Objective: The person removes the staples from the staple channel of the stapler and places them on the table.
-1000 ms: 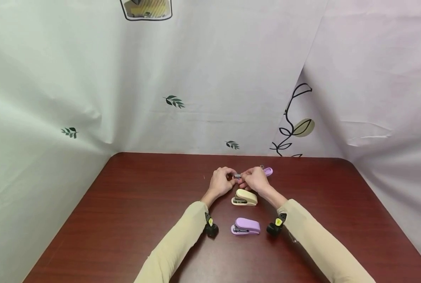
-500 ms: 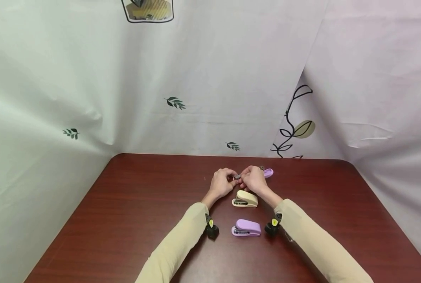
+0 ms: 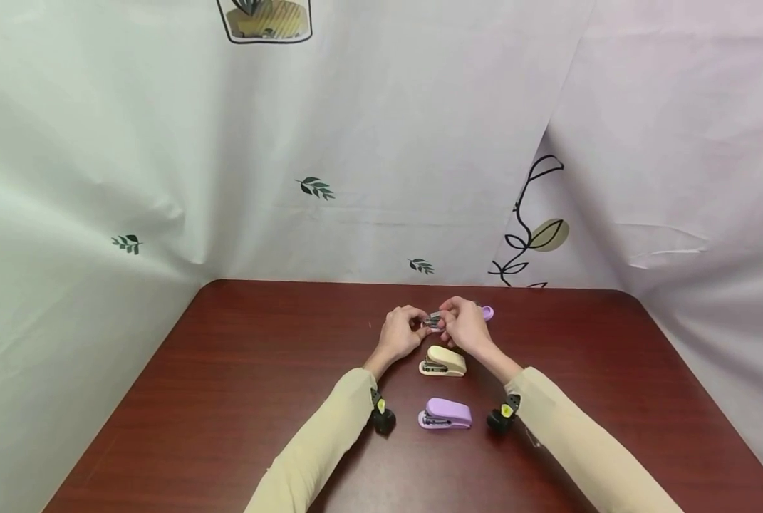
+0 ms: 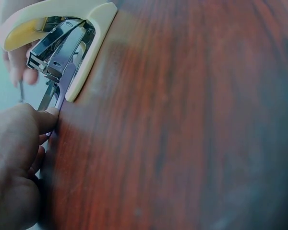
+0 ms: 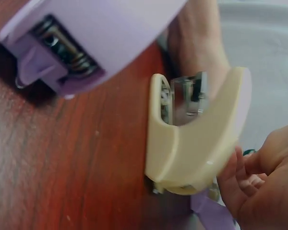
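Note:
At the table's far side my left hand (image 3: pixel 400 333) pinches the front end of an opened purple stapler (image 3: pixel 487 313), mostly hidden by the hands in the head view. Its metal channel and purple base (image 4: pixel 62 88) show in the left wrist view, between thumb and fingers. My right hand (image 3: pixel 466 326) is just right of it, fingertips bent around a small thin grey metal piece (image 4: pixel 21 91), likely a strip of staples. In the right wrist view that hand (image 5: pixel 273 177) is beside a cream stapler (image 5: pixel 197 139), not touching the cream one as far as I see.
The cream stapler (image 3: pixel 444 361) stands on the table just nearer than the hands. Closer still, between the forearms, is a second purple stapler (image 3: pixel 445 413). A white cloth (image 3: pixel 381 142) hangs behind the dark red table (image 3: pixel 259 356).
My right hand has drawn slightly up and right from the left hand, bringing the small grey metal piece into clearer view. My left hand has stayed in place on the stapler.

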`<state>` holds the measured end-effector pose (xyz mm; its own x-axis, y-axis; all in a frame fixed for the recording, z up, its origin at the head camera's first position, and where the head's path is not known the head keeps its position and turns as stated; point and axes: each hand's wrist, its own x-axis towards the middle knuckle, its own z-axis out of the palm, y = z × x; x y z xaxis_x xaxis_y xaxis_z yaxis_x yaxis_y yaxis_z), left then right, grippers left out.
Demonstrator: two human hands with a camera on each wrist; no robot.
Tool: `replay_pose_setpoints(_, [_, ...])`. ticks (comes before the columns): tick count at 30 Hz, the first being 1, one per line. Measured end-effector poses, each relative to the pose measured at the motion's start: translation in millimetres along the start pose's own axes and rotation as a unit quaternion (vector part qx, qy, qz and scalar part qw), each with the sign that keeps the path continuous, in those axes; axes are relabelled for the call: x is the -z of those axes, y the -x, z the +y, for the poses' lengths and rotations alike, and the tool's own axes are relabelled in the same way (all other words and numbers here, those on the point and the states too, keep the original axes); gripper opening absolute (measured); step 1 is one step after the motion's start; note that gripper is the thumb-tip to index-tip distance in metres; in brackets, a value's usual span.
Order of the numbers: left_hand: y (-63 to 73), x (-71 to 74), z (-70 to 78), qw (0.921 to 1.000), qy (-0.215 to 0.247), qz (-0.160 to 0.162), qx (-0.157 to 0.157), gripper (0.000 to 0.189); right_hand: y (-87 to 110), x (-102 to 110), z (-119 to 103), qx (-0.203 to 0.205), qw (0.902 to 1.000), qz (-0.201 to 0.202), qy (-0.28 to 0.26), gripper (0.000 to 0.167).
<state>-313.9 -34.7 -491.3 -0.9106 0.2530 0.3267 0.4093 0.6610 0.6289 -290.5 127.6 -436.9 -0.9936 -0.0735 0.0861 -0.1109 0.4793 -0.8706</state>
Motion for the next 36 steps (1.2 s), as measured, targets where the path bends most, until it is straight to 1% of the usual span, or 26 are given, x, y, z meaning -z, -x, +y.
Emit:
replay_pose_setpoints(3, [0.9,0.2,0.0,1.0000,-0.002,0.006,0.001,0.012,1.8,11.1,-2.8,0.016,0.9995,0.012,-0.023,0.008])
replay_pose_setpoints(5, [2.0,-1.5,0.6,1.0000,-0.002,0.009,0.002,0.012,4.4,22.1,-3.5,0.024,0.9990,0.020,-0.033,0.010])
replay_pose_setpoints(7, [3.9,-4.4,1.7,1.0000,-0.002,0.002,-0.003,0.012,9.4,36.0,-2.2,0.026,0.9983,0.032,-0.040,0.012])
replay_pose_setpoints(10, [5.6,-8.4,4.0,0.9999,0.001,-0.010,-0.013,0.013,16.7,58.5,4.0,0.027,0.9968,0.061,-0.045,0.015])
replay_pose_setpoints(12, [6.4,-8.9,4.9,0.9998,-0.001,-0.012,-0.017,0.013,20.1,70.7,9.4,0.025,0.9951,0.079,-0.054,0.016])
replay_pose_setpoints(15, [6.7,-6.4,4.0,1.0000,-0.006,-0.003,-0.007,0.013,21.7,82.2,17.4,0.017,0.9935,0.090,-0.068,0.018])
replay_pose_setpoints(18, [6.5,-3.2,1.8,1.0000,-0.006,-0.001,0.002,0.013,21.5,87.2,25.0,-0.006,0.9928,0.092,-0.077,0.018])
replay_pose_setpoints(21, [5.2,-0.7,-0.3,1.0000,-0.002,0.001,0.000,0.012,20.3,89.1,31.6,-0.023,0.9920,0.095,-0.080,0.018])
replay_pose_setpoints(27, [3.5,-1.6,-1.4,1.0000,-0.006,0.003,-0.001,0.013,20.4,87.9,49.0,-0.058,0.9914,0.088,-0.077,0.019])
replay_pose_setpoints(31, [3.3,-0.8,-0.1,1.0000,-0.007,0.000,0.000,0.013,20.5,84.3,59.0,-0.082,0.9918,0.074,-0.063,0.017])
replay_pose_setpoints(36, [3.5,-0.8,-0.1,0.9999,-0.010,-0.005,0.004,0.013,21.9,79.5,68.6,-0.090,0.9937,0.049,-0.045,0.015])
